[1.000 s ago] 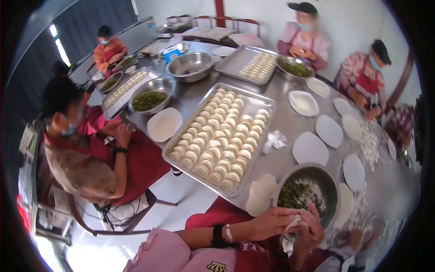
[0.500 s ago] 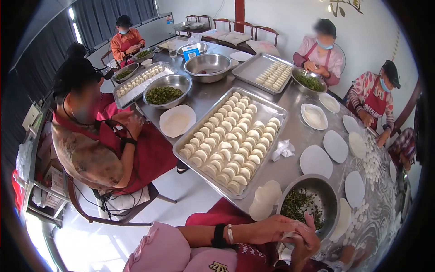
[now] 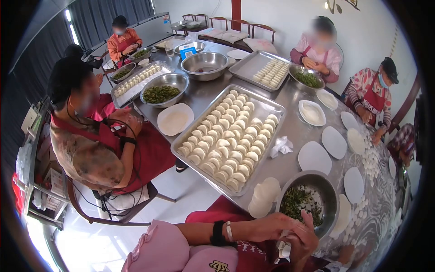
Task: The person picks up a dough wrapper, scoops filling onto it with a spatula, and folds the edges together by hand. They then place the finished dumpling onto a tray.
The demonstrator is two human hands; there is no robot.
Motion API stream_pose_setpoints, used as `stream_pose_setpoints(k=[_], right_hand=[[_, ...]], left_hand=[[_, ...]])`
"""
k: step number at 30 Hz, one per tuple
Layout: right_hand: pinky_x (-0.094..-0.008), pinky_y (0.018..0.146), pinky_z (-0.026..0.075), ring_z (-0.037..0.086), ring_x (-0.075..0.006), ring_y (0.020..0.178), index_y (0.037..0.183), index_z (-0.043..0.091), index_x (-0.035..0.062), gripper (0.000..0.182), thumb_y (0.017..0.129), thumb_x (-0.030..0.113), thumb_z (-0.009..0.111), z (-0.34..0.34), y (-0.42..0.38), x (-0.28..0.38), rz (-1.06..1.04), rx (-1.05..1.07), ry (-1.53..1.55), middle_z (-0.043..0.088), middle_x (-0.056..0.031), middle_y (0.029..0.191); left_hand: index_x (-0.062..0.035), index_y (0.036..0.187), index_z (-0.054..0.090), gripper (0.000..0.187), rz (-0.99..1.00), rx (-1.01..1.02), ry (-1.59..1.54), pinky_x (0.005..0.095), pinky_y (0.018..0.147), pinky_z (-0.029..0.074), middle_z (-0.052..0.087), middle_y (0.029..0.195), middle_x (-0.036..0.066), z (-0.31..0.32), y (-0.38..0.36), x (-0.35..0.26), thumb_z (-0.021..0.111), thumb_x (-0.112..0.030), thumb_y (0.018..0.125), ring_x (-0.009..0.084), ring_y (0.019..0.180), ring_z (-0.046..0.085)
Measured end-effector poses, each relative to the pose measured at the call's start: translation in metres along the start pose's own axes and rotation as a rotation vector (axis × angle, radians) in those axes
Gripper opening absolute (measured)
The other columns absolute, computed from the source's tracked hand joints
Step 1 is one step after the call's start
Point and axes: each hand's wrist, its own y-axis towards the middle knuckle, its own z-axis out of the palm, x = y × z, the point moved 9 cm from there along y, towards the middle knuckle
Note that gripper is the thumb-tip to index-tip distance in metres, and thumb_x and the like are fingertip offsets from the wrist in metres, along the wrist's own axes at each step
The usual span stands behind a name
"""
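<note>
At the bottom right, my left hand (image 3: 271,226), with a black band and a pale bracelet at its wrist, meets my right hand (image 3: 302,238). Both are closed round a small white dough piece (image 3: 285,234), mostly hidden by the fingers. They are at the near edge of a steel bowl (image 3: 330,199) holding chopped green filling (image 3: 301,204). Left of that bowl lie overlapping round wrappers (image 3: 264,196). Beyond them, a large metal tray (image 3: 277,108) holds rows of folded dumplings (image 3: 229,136).
Co-workers sit at the left (image 3: 90,122), far left, back right and right. White plates (image 3: 315,159), a crumpled tissue (image 3: 281,147), more bowls (image 3: 206,61) and trays stand on the steel table. Flour and small dough pieces (image 3: 371,158) cover its right side.
The view has shifted slightly, so the table objects appear a little higher and further left. My hands stay together around the dough, with a small change in finger position.
</note>
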Motion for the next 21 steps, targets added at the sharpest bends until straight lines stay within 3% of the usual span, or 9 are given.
stream_pose_setpoints(k=[12,15,19,21], right_hand=[[-0.0587,0.109,0.038,0.065,-0.0404,0.112,0.085,0.072,0.0020,0.015,0.070,0.001,0.069,0.005,0.000,-0.003,-0.041,0.021,-0.025,0.073,-0.0148,0.092],[-0.0568,0.108,0.040,0.065,-0.0388,0.113,0.087,0.071,-0.0005,0.015,0.073,-0.002,0.066,0.000,0.003,-0.006,-0.005,-0.054,-0.022,0.073,-0.0150,0.096],[-0.0527,0.105,0.045,0.065,-0.0384,0.112,0.091,0.070,-0.0018,0.017,0.076,-0.005,0.062,-0.009,-0.004,-0.030,0.202,-0.293,0.083,0.073,-0.0180,0.099],[-0.0535,0.105,0.044,0.066,-0.0370,0.111,0.090,0.070,-0.0011,0.015,0.077,-0.005,0.063,-0.005,0.001,-0.023,0.188,-0.292,0.120,0.074,-0.0166,0.097]], left_hand=[[0.0004,0.133,0.053,0.042,-0.048,-0.064,0.070,0.0272,0.100,0.048,0.061,0.125,0.005,-0.017,0.005,0.004,0.048,-0.031,0.106,0.0101,0.118,0.056],[-0.0043,0.122,0.060,0.030,-0.019,-0.184,-0.002,0.0286,0.095,0.053,0.061,0.108,0.000,-0.011,0.006,-0.002,0.051,-0.028,0.105,0.0085,0.103,0.060],[-0.0024,0.136,0.051,0.037,0.076,-0.186,0.167,0.0313,0.100,0.050,0.059,0.122,0.004,0.004,-0.001,-0.025,0.051,-0.022,0.104,0.0125,0.114,0.057],[0.0000,0.142,0.045,0.042,0.083,-0.165,0.288,0.0337,0.105,0.047,0.056,0.134,0.008,0.008,-0.006,-0.025,0.050,-0.016,0.104,0.0146,0.121,0.055]])
